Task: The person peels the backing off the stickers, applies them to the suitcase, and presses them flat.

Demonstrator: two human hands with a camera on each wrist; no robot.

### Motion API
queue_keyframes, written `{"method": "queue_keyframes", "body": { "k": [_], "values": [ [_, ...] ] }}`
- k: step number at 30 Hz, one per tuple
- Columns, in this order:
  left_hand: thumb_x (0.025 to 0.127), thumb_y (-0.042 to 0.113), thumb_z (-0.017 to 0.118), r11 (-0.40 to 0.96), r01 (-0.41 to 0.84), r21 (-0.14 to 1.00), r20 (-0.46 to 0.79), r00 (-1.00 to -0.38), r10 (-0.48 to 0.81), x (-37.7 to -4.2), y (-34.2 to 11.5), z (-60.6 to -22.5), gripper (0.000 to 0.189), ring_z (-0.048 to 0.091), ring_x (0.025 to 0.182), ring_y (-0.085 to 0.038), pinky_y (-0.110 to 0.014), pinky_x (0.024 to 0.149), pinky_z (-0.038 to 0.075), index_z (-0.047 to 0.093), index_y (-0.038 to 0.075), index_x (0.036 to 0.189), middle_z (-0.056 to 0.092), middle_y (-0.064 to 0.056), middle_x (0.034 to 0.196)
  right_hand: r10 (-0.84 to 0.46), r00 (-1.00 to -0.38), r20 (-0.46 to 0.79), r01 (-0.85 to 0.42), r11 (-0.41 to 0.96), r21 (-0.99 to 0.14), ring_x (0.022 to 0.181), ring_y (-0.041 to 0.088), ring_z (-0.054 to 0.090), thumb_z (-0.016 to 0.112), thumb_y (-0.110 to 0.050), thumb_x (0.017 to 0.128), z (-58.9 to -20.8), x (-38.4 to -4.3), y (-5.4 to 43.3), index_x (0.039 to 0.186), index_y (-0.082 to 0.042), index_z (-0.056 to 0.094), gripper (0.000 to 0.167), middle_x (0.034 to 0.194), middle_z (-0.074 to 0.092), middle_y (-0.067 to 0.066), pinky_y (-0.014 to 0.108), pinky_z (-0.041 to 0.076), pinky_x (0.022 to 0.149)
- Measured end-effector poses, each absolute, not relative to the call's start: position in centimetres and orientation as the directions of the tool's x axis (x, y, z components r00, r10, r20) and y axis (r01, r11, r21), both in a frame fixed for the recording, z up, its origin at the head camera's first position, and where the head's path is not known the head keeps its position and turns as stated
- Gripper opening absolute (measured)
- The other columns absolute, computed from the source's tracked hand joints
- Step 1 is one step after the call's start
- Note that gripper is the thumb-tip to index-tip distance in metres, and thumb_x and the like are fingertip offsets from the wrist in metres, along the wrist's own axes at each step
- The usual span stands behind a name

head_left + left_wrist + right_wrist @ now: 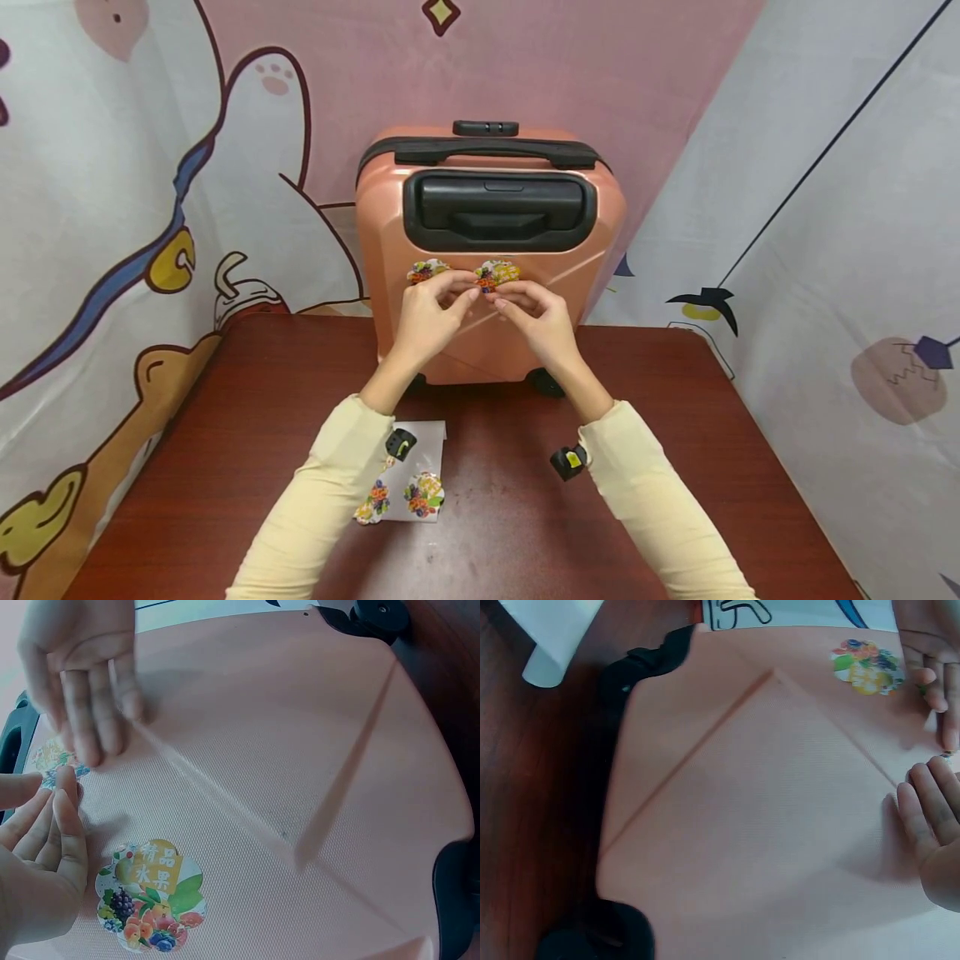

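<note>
A scalloped fruit sticker (498, 273) is at the front of an upright pink suitcase (480, 346), just below its black handle recess. My left hand (432, 315) pinches the sticker's left edge between thumb and index finger. From the lower right, my right hand (543, 327) holds its other edge with the fingertips. In the left wrist view, part of this sticker (54, 759) shows between both hands; how much of it touches the shell I cannot tell. A second fruit sticker (150, 896) lies flat on the suitcase to the left, partly behind my left hand in the head view.
On the brown table (510, 492), a white sheet (420, 437) with fruit stickers (424, 494) lies under my left forearm, which covers part of it. The suitcase stands on the table before a patterned cloth backdrop (637, 67). Black wheels (545, 382) show at its base.
</note>
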State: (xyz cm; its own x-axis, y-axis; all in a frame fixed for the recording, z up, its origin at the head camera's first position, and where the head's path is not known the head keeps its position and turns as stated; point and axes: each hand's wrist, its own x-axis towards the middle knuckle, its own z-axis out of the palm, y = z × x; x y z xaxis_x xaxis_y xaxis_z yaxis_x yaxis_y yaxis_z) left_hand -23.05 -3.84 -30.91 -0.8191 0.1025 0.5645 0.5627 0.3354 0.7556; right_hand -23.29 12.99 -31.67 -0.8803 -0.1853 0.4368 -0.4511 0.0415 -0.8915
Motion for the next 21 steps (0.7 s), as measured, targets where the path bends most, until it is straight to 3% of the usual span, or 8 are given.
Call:
{"method": "queue_keyframes", "body": {
  "k": [8,16,21],
  "values": [
    [0.087,0.008,0.061,0.345,0.561,0.753,0.563,-0.82,0.105,-23.0,-3.9,-31.0,0.018,0.063,0.062,-0.019,-0.027,0.054,0.048,0.066,0.001,0.102,0.068,-0.009,0.086,-0.2,-0.852,0.484,-0.498,0.025,-0.867,0.091,0.036,0.061,0.056,0.003,0.088,-30.8,-23.3,13.0,0.106,0.012,0.057,0.021,0.099,0.062,0.029,0.044,0.049,0.078],
    [0.087,0.005,0.059,0.353,0.577,0.737,0.578,-0.808,0.113,-23.1,-4.0,-31.0,0.017,0.062,0.061,-0.015,-0.027,0.056,0.048,0.065,0.001,0.103,0.068,-0.01,0.086,-0.216,-0.75,0.625,-0.645,0.028,-0.764,0.093,0.023,0.063,0.053,0.006,0.088,-28.6,-23.6,12.7,0.108,0.012,0.057,0.021,0.102,0.062,0.027,0.035,0.049,0.079],
    [0.087,0.006,0.059,0.353,0.576,0.737,0.576,-0.809,0.117,-23.0,-4.0,-31.0,0.018,0.062,0.062,-0.015,-0.027,0.058,0.049,0.065,0.001,0.103,0.068,-0.01,0.086,-0.215,-0.778,0.591,-0.607,0.011,-0.795,0.095,0.026,0.062,0.052,0.008,0.088,-29.2,-23.5,12.9,0.109,0.012,0.056,0.022,0.103,0.061,0.028,0.036,0.048,0.083]
  ]
}}
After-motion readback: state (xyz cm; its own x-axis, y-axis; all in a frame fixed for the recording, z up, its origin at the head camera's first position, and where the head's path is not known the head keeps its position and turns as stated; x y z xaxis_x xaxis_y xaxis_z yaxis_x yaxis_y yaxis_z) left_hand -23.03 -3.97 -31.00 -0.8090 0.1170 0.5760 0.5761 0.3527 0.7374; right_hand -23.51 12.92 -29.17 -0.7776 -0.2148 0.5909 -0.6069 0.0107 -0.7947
